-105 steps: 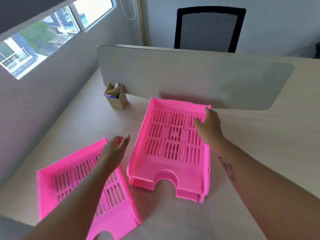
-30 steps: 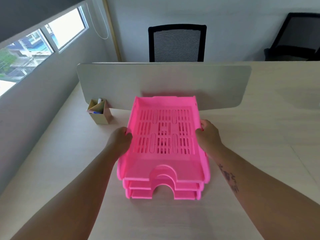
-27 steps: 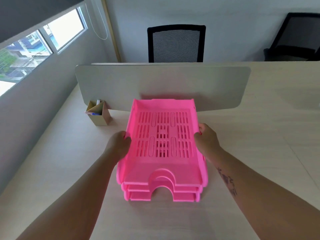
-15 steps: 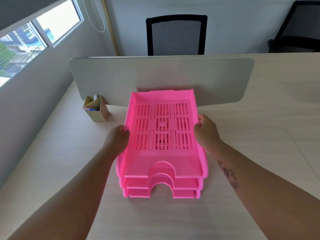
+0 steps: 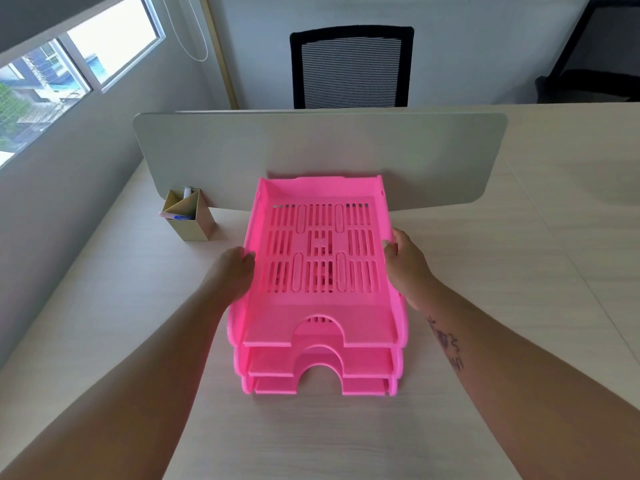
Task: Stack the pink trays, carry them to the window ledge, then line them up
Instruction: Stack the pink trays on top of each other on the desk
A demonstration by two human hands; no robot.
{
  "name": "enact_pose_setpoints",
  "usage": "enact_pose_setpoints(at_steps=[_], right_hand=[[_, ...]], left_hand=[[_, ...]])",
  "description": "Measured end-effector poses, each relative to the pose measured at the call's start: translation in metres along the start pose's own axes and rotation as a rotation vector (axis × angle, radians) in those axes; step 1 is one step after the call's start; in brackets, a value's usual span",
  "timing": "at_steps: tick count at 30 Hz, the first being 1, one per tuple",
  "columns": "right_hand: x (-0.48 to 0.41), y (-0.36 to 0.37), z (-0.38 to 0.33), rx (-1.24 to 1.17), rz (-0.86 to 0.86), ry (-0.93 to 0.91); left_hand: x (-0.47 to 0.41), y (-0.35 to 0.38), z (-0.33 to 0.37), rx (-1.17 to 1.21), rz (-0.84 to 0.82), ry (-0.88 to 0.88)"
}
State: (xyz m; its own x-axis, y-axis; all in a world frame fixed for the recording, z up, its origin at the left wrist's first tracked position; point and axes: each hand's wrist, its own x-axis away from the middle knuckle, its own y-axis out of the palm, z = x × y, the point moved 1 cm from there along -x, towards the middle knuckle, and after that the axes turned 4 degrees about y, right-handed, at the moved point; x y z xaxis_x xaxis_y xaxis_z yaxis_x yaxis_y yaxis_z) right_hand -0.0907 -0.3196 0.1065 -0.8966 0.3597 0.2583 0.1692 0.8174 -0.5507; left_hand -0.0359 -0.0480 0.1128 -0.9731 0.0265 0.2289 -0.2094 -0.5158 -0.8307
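Three pink slotted trays (image 5: 320, 327) are stacked one on another in the middle of the light wooden desk (image 5: 104, 323), open fronts facing me. My left hand (image 5: 231, 273) grips the left side wall of the stack and my right hand (image 5: 405, 263) grips the right side wall. Whether the stack rests on the desk or is just off it, I cannot tell. The window (image 5: 52, 74) with its sloping grey ledge (image 5: 69, 133) lies to the upper left.
A grey divider panel (image 5: 433, 161) stands right behind the stack. A tan pen holder (image 5: 192, 216) sits at the stack's far left. Two black chairs (image 5: 351, 64) stand beyond the desk. The grey wall borders the desk on the left.
The separate tray on the left has joined the other two, making one stack. Both hands moved onto the stack's sides and have held there for the last second.
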Motion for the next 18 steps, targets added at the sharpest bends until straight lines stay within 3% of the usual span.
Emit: enact_pose_setpoints(at_steps=[8, 12, 18], right_hand=[[0.013, 0.0, 0.011, -0.075, -0.07, 0.037], [0.018, -0.002, 0.018, -0.181, -0.124, 0.146], [0.033, 0.005, 0.044, -0.52, -0.26, 0.255]], left_hand=[[0.008, -0.001, -0.004, 0.128, -0.024, -0.066], [0.028, 0.0, -0.019, 0.567, -0.151, -0.074], [0.053, 0.036, -0.076, 0.958, -0.369, -0.174]])
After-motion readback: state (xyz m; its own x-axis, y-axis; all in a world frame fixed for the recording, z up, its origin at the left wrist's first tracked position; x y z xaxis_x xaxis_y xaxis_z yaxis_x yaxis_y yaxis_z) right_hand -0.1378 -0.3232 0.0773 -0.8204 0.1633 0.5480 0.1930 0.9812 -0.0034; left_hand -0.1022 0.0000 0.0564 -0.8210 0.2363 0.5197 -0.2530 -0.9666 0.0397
